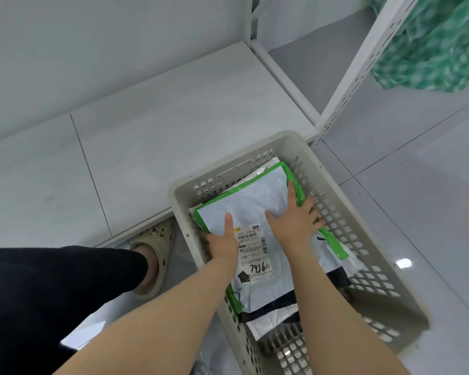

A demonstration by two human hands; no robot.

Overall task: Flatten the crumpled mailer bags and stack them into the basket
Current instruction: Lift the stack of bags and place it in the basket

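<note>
A beige slotted basket (363, 212) stands on the floor below me. Inside it, on top of other flat mailer bags (271, 315), lies a white mailer bag with green edges (252, 201) and a shipping label. My left hand (222, 242) holds the bag's left edge, thumb on top and fingers tucked under it. My right hand (298, 217) lies spread on the bag's right side, with the fingers reaching over the green edge toward the basket wall.
A low white shelf board (173, 109) runs behind the basket, with a perforated white upright (363, 63) at its right corner. Green patterned plastic (439, 44) hangs at the top right. My foot in a beige clog (152, 255) is left of the basket. Glossy floor tiles lie to the right.
</note>
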